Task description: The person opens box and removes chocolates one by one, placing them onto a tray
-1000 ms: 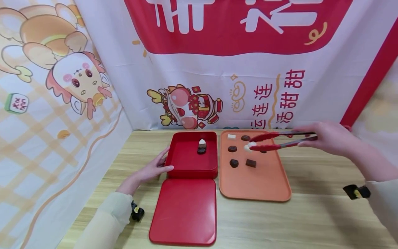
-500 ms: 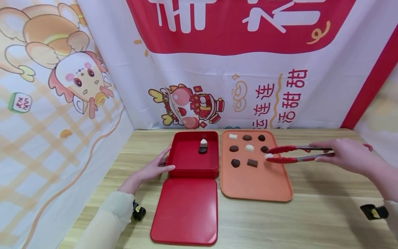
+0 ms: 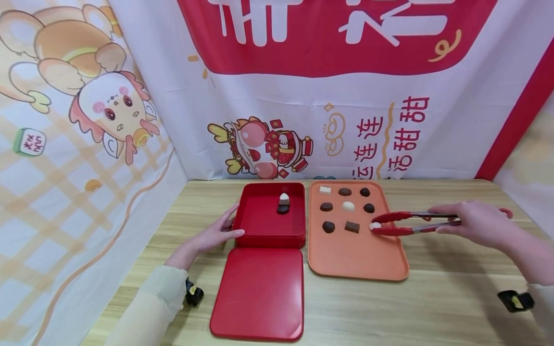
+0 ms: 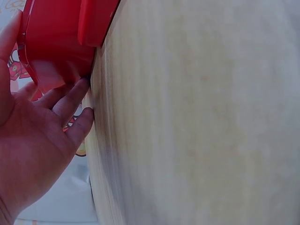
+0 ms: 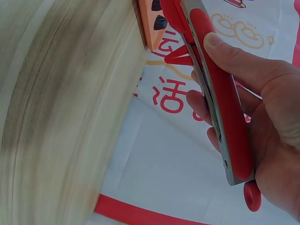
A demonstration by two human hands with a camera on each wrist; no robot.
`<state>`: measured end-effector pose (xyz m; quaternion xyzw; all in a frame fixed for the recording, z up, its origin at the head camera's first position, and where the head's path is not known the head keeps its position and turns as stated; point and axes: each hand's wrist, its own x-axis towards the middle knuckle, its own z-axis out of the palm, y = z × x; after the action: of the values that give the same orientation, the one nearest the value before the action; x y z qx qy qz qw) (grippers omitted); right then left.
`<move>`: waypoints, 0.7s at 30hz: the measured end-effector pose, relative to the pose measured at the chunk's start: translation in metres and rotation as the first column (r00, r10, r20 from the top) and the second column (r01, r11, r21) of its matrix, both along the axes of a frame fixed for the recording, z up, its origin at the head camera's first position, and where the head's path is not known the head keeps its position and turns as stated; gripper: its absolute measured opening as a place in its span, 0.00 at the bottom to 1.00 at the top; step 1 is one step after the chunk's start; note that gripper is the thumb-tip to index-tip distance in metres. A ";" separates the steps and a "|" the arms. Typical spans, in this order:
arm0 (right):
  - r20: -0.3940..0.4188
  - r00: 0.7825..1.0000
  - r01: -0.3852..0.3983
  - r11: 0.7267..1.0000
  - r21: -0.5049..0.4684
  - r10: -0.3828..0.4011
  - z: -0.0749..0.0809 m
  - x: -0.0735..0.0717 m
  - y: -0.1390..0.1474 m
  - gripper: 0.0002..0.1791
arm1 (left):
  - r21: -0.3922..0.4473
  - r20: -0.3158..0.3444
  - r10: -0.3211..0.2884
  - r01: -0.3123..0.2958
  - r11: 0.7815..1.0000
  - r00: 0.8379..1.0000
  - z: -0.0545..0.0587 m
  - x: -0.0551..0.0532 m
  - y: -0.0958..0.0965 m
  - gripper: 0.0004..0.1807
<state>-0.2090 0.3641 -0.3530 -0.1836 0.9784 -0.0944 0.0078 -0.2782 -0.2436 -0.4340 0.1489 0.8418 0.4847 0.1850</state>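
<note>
My right hand (image 3: 480, 223) grips red-tipped metal tongs (image 5: 225, 98) by their red handles. The tong tips stand around a small white chocolate (image 3: 375, 225) at the right side of the orange tray (image 3: 357, 262). Whether they still squeeze it cannot be made out. Several brown, dark and white chocolates lie in rows on that tray, among them a brown block (image 3: 352, 226) and a white oval one (image 3: 348, 206). My left hand (image 3: 216, 233) rests against the left side of the open red box (image 3: 259, 216), its thumb at the rim and fingers extended along the wall.
Inside the box, near its right side, sit a dark chocolate (image 3: 283, 209) and a white-topped brown one (image 3: 283, 198). A red lid (image 3: 259, 293) lies flat in front of the box. Printed cloth (image 3: 268, 91) hangs behind the wooden table.
The tongs have carried the white chocolate from above the tray's back rows rightward, then down to the right end of the front row. My left hand stays at the box.
</note>
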 end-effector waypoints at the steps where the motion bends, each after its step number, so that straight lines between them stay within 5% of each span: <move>1: 0.001 1.000 0.001 1.000 -0.001 -0.001 0.000 0.000 0.000 0.31 | 0.002 -0.001 0.003 -0.003 1.000 1.000 0.000 0.000 0.000 0.47; 15: 0.045 0.999 0.028 0.999 -0.017 -0.027 0.006 -0.003 0.000 0.33 | 0.006 -0.016 -0.006 0.006 1.000 1.000 -0.002 -0.006 0.000 0.48; 21: -0.009 1.000 0.004 1.000 -0.025 -0.004 0.019 -0.007 -0.011 0.32 | -0.007 -0.006 -0.002 0.002 1.000 1.000 -0.002 -0.004 -0.002 0.49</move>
<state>-0.2165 0.3528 -0.3340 -0.1820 0.9776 -0.1058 0.0011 -0.2819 -0.2452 -0.4363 0.1507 0.8438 0.4813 0.1834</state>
